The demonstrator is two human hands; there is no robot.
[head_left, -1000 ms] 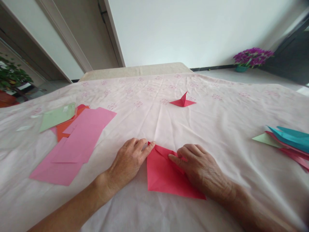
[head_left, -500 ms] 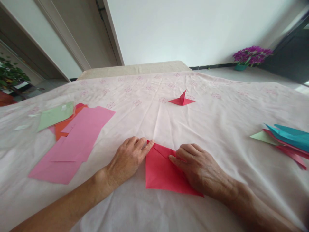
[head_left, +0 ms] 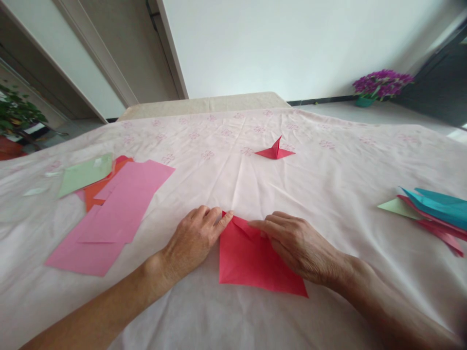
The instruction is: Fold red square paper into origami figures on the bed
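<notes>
Head view: hands on red paper (head_left: 251, 265).

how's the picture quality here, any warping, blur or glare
Head view: wide-angle stretch seems to tilt the grey-brown door; head view: light is soft, with a faint shadow beside the bare left hand; head view: a small glint over the light green paper sheet; head view: the leafy green plant looks soft.
</notes>
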